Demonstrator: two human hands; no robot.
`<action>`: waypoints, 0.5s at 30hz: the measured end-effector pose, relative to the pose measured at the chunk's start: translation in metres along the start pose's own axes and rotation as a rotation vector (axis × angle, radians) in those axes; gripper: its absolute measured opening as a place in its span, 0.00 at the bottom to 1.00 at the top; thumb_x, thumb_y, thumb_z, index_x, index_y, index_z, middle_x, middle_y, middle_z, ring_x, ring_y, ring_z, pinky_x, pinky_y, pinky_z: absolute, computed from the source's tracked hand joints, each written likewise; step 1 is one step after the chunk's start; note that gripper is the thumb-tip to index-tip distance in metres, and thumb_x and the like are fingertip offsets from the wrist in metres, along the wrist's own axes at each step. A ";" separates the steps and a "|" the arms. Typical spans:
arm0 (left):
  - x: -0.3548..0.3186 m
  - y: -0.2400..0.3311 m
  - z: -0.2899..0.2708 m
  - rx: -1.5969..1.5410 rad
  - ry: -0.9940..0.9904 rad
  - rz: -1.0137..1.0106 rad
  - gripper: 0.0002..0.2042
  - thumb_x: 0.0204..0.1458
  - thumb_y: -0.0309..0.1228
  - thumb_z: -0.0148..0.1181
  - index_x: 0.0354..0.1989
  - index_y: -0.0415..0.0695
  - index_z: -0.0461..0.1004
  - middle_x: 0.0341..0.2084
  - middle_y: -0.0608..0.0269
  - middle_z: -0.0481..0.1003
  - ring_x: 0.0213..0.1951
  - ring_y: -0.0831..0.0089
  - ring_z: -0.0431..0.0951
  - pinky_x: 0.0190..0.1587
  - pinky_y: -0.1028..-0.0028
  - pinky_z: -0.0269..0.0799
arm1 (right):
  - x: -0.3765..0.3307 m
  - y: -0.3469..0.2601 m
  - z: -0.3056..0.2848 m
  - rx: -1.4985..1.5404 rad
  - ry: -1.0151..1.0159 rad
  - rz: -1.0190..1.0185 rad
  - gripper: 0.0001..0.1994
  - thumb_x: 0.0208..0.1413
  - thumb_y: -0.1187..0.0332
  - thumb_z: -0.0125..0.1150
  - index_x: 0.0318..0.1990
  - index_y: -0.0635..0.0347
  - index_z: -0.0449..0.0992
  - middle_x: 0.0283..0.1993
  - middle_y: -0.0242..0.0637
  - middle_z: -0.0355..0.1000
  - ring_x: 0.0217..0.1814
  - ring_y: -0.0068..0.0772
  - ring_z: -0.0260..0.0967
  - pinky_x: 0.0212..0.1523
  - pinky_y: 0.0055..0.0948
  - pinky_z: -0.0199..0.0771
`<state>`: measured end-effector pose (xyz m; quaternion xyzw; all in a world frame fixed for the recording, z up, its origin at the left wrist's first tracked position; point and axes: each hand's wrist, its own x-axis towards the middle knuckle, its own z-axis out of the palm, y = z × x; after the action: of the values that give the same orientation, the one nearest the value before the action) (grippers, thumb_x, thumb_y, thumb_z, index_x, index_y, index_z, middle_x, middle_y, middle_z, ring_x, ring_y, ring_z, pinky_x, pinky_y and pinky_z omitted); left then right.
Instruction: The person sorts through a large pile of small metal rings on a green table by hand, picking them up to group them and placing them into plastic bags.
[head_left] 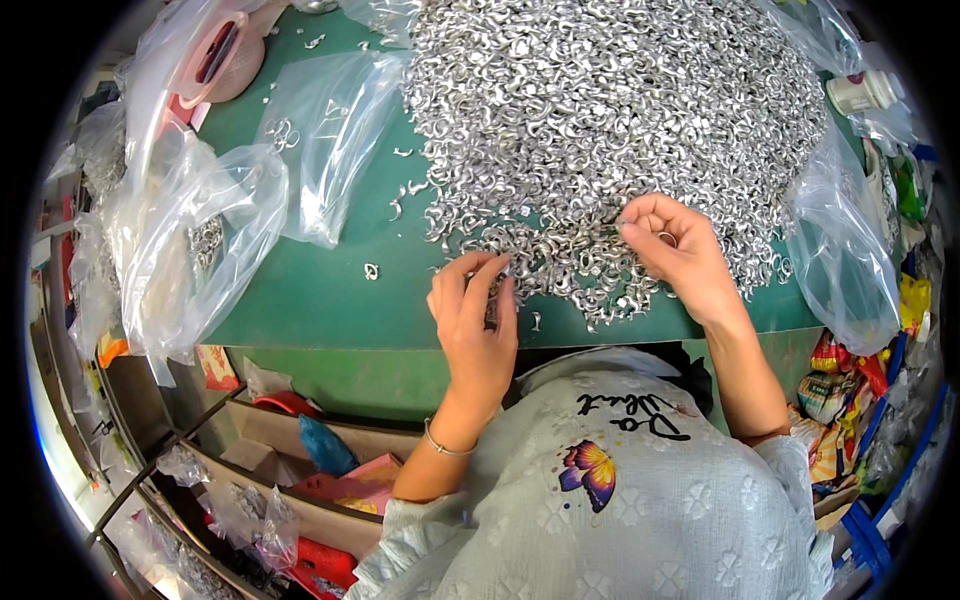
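Note:
A wide heap of small curved silver metal pieces (620,110) covers the far and middle part of the green table (310,310). My left hand (472,315) is at the heap's near left edge. Its thumb and forefinger pinch together, and a small silver metal piece shows at their tips. My right hand (685,255) hovers over the heap's near right part, with thumb and forefinger closed together. What lies between those fingertips blends with the pieces behind. A ring is on one finger of this hand, and a thin bracelet (447,440) circles my left wrist.
Clear plastic bags (335,150) lie on the left, some with metal rings inside. At the far left stands a pink basket (235,75). A white bottle (865,92) and another plastic bag (845,240) are at right. Below the table's left edge is an open drawer (300,485).

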<state>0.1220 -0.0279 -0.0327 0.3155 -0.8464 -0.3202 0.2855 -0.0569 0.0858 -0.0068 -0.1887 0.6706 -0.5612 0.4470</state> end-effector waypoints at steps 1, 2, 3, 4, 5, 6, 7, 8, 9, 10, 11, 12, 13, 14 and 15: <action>0.000 0.000 0.001 -0.013 -0.001 0.007 0.13 0.41 0.16 0.59 0.37 0.40 0.74 0.36 0.58 0.71 0.39 0.63 0.70 0.42 0.70 0.64 | -0.003 0.000 -0.008 0.294 -0.081 0.086 0.05 0.56 0.71 0.54 0.38 0.63 0.70 0.20 0.22 0.59 0.18 0.10 0.50 0.16 0.15 0.45; -0.002 -0.002 0.003 -0.026 -0.002 0.013 0.13 0.41 0.17 0.59 0.38 0.41 0.73 0.36 0.60 0.71 0.39 0.64 0.70 0.42 0.70 0.62 | -0.005 -0.001 -0.010 0.351 -0.082 0.116 0.06 0.56 0.71 0.53 0.38 0.63 0.69 0.19 0.22 0.58 0.17 0.11 0.49 0.15 0.14 0.45; -0.002 -0.002 0.004 -0.038 -0.004 0.022 0.14 0.41 0.18 0.60 0.39 0.42 0.73 0.37 0.61 0.70 0.39 0.64 0.69 0.43 0.70 0.59 | -0.006 -0.001 -0.012 0.411 -0.083 0.144 0.07 0.57 0.70 0.51 0.39 0.64 0.69 0.19 0.22 0.57 0.17 0.11 0.49 0.14 0.14 0.46; -0.001 0.001 0.003 -0.021 -0.009 0.018 0.13 0.41 0.17 0.59 0.38 0.41 0.73 0.37 0.60 0.71 0.39 0.64 0.70 0.43 0.70 0.62 | -0.008 -0.001 -0.014 0.471 -0.084 0.171 0.08 0.58 0.69 0.50 0.40 0.64 0.68 0.18 0.22 0.55 0.16 0.11 0.48 0.14 0.14 0.47; 0.001 0.005 0.002 -0.004 -0.014 0.014 0.13 0.41 0.16 0.59 0.37 0.40 0.74 0.36 0.59 0.71 0.39 0.63 0.71 0.43 0.70 0.64 | -0.010 -0.002 -0.015 0.461 -0.086 0.165 0.09 0.58 0.70 0.49 0.43 0.64 0.67 0.23 0.25 0.58 0.19 0.13 0.52 0.16 0.15 0.50; 0.002 0.008 0.001 0.014 -0.018 0.009 0.12 0.41 0.15 0.59 0.36 0.39 0.74 0.36 0.58 0.72 0.39 0.62 0.71 0.43 0.70 0.66 | -0.013 -0.002 -0.017 0.452 -0.089 0.159 0.11 0.58 0.70 0.49 0.46 0.64 0.66 0.27 0.28 0.61 0.22 0.15 0.55 0.18 0.15 0.53; 0.002 0.008 0.001 0.013 -0.019 0.005 0.12 0.41 0.15 0.59 0.36 0.39 0.74 0.36 0.57 0.72 0.39 0.62 0.71 0.43 0.70 0.66 | -0.015 -0.002 -0.018 0.442 -0.092 0.153 0.13 0.58 0.70 0.48 0.49 0.63 0.66 0.31 0.31 0.63 0.25 0.17 0.58 0.21 0.16 0.56; 0.002 0.008 0.001 0.012 -0.020 0.000 0.12 0.41 0.15 0.59 0.36 0.39 0.74 0.36 0.57 0.72 0.39 0.62 0.71 0.43 0.70 0.66 | -0.016 -0.002 -0.020 0.432 -0.095 0.148 0.15 0.59 0.70 0.48 0.53 0.63 0.65 0.36 0.34 0.66 0.29 0.18 0.61 0.23 0.17 0.60; 0.001 0.008 0.001 0.008 -0.021 -0.004 0.12 0.41 0.15 0.59 0.36 0.39 0.74 0.36 0.57 0.72 0.39 0.62 0.71 0.43 0.70 0.66 | -0.016 -0.001 -0.029 0.566 -0.219 0.188 0.20 0.56 0.75 0.46 0.57 0.65 0.60 0.48 0.42 0.65 0.43 0.29 0.66 0.36 0.25 0.67; 0.001 0.008 0.001 0.010 -0.027 0.002 0.12 0.41 0.15 0.59 0.36 0.39 0.74 0.36 0.57 0.72 0.39 0.62 0.71 0.43 0.70 0.66 | -0.017 0.001 -0.032 0.629 -0.238 0.190 0.21 0.55 0.76 0.45 0.57 0.66 0.60 0.49 0.43 0.65 0.46 0.32 0.65 0.40 0.27 0.67; 0.001 0.008 0.001 0.012 -0.033 0.007 0.12 0.41 0.15 0.58 0.36 0.39 0.74 0.36 0.57 0.72 0.39 0.62 0.71 0.43 0.70 0.66 | -0.018 0.001 -0.032 0.692 -0.256 0.193 0.21 0.54 0.77 0.45 0.57 0.67 0.59 0.50 0.44 0.65 0.49 0.35 0.65 0.44 0.30 0.67; 0.001 0.009 0.002 0.014 -0.036 0.013 0.12 0.41 0.15 0.58 0.36 0.39 0.74 0.37 0.57 0.72 0.40 0.62 0.71 0.43 0.69 0.66 | -0.019 -0.001 -0.034 0.753 -0.277 0.193 0.22 0.52 0.78 0.44 0.57 0.68 0.59 0.52 0.46 0.65 0.52 0.39 0.64 0.48 0.33 0.67; 0.001 0.010 0.002 0.016 -0.043 0.017 0.11 0.42 0.15 0.58 0.36 0.39 0.74 0.37 0.57 0.72 0.40 0.62 0.71 0.43 0.69 0.66 | -0.018 0.005 -0.037 0.816 -0.339 0.156 0.24 0.50 0.80 0.45 0.58 0.70 0.57 0.54 0.48 0.63 0.58 0.44 0.61 0.56 0.38 0.62; 0.000 0.009 0.004 0.007 -0.053 0.018 0.12 0.42 0.16 0.58 0.37 0.39 0.74 0.37 0.58 0.71 0.40 0.62 0.71 0.44 0.69 0.64 | -0.020 0.007 -0.038 0.797 -0.329 0.138 0.24 0.50 0.80 0.45 0.58 0.71 0.57 0.55 0.48 0.63 0.58 0.45 0.61 0.56 0.38 0.62; 0.000 0.008 0.006 0.001 -0.063 0.023 0.12 0.42 0.17 0.59 0.37 0.40 0.74 0.37 0.59 0.71 0.40 0.63 0.70 0.44 0.69 0.62 | -0.020 0.008 -0.037 0.781 -0.320 0.115 0.25 0.49 0.80 0.46 0.58 0.71 0.56 0.55 0.49 0.62 0.58 0.45 0.61 0.56 0.38 0.62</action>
<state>0.1152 -0.0212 -0.0306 0.2955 -0.8587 -0.3264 0.2623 -0.0742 0.1251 -0.0071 -0.0523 0.3392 -0.7108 0.6140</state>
